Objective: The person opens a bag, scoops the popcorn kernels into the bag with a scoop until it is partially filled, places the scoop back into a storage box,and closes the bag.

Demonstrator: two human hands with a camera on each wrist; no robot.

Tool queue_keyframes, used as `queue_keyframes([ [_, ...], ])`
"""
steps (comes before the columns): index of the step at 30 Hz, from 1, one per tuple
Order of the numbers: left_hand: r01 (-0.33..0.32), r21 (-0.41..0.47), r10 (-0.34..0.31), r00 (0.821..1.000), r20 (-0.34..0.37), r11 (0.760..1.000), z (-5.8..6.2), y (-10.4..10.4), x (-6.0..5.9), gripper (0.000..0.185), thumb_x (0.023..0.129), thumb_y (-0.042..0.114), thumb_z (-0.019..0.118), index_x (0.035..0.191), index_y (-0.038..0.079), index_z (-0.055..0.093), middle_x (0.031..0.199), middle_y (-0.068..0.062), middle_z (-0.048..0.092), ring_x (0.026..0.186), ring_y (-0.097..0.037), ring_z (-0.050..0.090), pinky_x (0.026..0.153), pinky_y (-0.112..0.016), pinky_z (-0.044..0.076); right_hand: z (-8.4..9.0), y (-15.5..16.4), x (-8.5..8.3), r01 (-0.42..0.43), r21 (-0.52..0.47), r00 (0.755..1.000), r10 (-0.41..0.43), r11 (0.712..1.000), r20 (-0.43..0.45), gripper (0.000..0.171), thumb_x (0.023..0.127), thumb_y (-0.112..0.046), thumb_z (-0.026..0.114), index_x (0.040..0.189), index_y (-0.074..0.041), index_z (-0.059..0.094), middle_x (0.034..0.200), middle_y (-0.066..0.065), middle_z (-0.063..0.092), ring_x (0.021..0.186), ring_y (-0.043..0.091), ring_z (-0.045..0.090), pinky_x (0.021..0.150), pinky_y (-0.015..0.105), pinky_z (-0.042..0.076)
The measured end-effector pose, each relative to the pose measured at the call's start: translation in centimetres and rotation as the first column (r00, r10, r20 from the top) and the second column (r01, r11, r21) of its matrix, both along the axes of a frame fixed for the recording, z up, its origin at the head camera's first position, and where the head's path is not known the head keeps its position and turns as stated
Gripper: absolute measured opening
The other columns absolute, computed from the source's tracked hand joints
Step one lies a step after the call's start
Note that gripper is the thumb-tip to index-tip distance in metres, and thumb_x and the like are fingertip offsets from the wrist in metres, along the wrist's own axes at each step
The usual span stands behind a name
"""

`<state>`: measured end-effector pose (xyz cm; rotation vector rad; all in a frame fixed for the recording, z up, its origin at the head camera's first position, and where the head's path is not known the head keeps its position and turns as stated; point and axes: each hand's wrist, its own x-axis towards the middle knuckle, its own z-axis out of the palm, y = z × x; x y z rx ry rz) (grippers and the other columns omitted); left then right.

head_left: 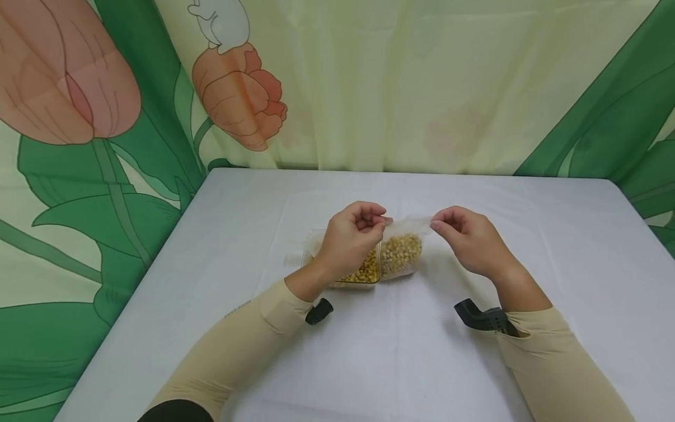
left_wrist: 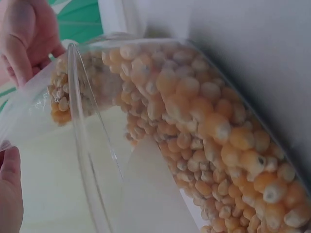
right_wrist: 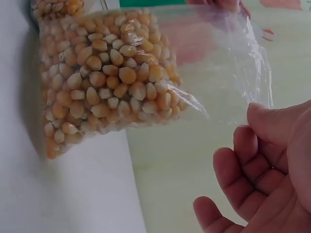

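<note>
A clear plastic bag (head_left: 401, 255) of corn kernels stands on the table, its slack upper part stretched between both hands. My left hand (head_left: 352, 237) pinches the left end of the bag's top edge; in the left wrist view only part of this hand (left_wrist: 8, 194) shows. At the opposite end, my right hand (head_left: 471, 240) pinches the top edge between thumb and index finger, the other fingers loosely bent. Kernels fill the lower part of the bag (right_wrist: 107, 73). Touching or close beside its left side is a clear box (head_left: 364, 283) holding more kernels, partly hidden behind my left hand.
White cloth covers the table (head_left: 369, 357). Behind its far edge hangs a curtain (head_left: 395, 88) printed with tulips and a rabbit. Dark wrist-worn cameras sit at the left cuff (head_left: 319, 311) and the right cuff (head_left: 485, 316).
</note>
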<state>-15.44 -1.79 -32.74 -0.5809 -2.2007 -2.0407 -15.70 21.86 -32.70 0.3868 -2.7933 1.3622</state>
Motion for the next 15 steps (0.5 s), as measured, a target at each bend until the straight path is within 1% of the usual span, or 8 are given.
queue_keyframes([
  [3, -0.012, -0.012, 0.012, 1.0, -0.012, 1.0, 0.0, 0.0, -0.5, 0.016, 0.091, -0.013, 0.058, 0.106, -0.012, 0.062, 0.089, -0.013, 0.062, 0.099, -0.032, 0.07, 0.076, -0.023, 0.055, 0.5, 0.3, 0.3, -0.006, 0.021, 1.0, 0.006, 1.0, -0.006, 0.027, 0.105, -0.026, 0.053, 0.11, 0.0, 0.062, 0.106, 0.016, 0.064, 0.101, 0.028, 0.056, 0.084, 0.042, 0.044],
  [6, -0.01, -0.027, 0.01, 1.0, -0.014, 1.0, 0.0, 0.0, -0.8, 0.016, 0.091, -0.013, 0.059, 0.107, -0.012, 0.062, 0.089, -0.014, 0.062, 0.1, -0.031, 0.07, 0.077, -0.024, 0.055, 0.8, 0.6, 0.7, -0.003, 0.044, 1.0, 0.003, 0.999, -0.002, 0.025, 0.105, -0.025, 0.054, 0.109, -0.002, 0.062, 0.106, 0.016, 0.065, 0.101, 0.028, 0.056, 0.084, 0.043, 0.043],
  [12, -0.01, -0.033, 0.01, 1.0, -0.016, 0.999, 0.1, 0.1, -1.1, 0.015, 0.092, -0.01, 0.062, 0.107, -0.01, 0.062, 0.09, -0.014, 0.063, 0.099, -0.038, 0.068, 0.076, -0.023, 0.054, 1.1, 0.8, 1.1, -0.006, 0.074, 1.0, 0.008, 0.997, -0.016, 0.023, 0.104, -0.024, 0.056, 0.109, -0.003, 0.064, 0.102, 0.012, 0.066, 0.093, 0.025, 0.055, 0.077, 0.034, 0.044],
  [15, -0.013, -0.051, 0.013, 1.0, -0.011, 0.999, 0.0, 0.0, -1.2, 0.014, 0.092, -0.008, 0.064, 0.106, -0.009, 0.063, 0.09, -0.013, 0.063, 0.097, -0.039, 0.068, 0.075, -0.022, 0.054, 1.2, 0.8, 1.3, -0.007, 0.085, 1.0, 0.009, 0.996, -0.017, 0.023, 0.104, -0.024, 0.057, 0.109, -0.003, 0.065, 0.102, 0.012, 0.066, 0.092, 0.024, 0.055, 0.075, 0.033, 0.044],
])
